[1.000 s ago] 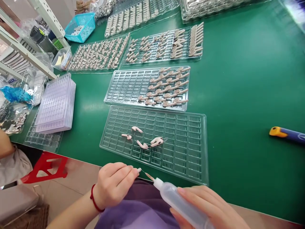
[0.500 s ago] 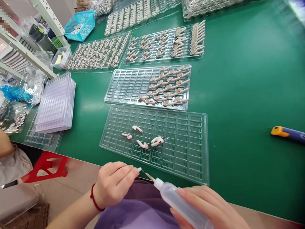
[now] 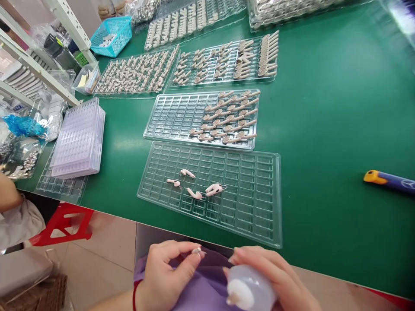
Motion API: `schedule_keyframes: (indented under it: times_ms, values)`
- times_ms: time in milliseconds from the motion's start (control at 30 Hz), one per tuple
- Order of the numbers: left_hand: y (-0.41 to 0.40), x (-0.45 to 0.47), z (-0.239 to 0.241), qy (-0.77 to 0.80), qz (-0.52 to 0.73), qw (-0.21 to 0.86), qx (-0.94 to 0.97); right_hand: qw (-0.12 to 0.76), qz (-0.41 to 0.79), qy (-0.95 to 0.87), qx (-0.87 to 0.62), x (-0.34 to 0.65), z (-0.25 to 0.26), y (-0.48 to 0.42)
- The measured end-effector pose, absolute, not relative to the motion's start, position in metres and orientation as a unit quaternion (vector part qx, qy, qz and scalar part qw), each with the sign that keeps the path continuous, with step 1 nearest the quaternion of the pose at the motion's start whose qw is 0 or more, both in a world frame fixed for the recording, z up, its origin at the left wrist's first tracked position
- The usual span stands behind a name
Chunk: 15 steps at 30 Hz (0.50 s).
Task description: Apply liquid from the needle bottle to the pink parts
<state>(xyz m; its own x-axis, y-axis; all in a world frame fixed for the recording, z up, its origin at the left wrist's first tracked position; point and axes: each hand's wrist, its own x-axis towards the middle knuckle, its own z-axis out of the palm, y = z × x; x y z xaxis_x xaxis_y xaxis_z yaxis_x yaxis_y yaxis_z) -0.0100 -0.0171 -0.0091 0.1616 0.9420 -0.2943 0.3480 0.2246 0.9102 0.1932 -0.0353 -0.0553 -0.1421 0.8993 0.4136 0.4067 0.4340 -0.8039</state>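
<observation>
The right hand (image 3: pixel 275 280) has swung the bottle (image 3: pixel 248 291) round, so its capped end is now facing the camera instead of pointing at the left hand (image 3: pixel 167 276). Both hands are sitting lower, over the purple lap. The left fingertips are pinching a small part (image 3: pixel 196 250); the right is wrapping the bottle. The tray (image 3: pixel 253 207) is lying just beyond them.

Bare forearms, red cord bracelet (image 3: pixel 134 295) on left wrist – purple garment (image 3: pixel 201 289) beneath
</observation>
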Motion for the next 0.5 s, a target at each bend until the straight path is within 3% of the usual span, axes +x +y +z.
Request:
schedule_keyframes:
  times_ms: [67,133,500]
  values:
    - [-0.021,-0.003,-0.014,0.601,0.267,0.650,0.381,0.482,0.223,-0.723,-0.442,0.185,-0.053,-0.028]
    - [-0.022,0.002,-0.021,0.584,0.282,0.712,0.269,0.494,0.184,-0.731,-0.434,0.177,-0.051,-0.023]
    - [-0.022,0.005,-0.037,0.572,0.320,0.725,0.214,0.486,0.145,-0.737,-0.447,0.170,-0.059,-0.024]
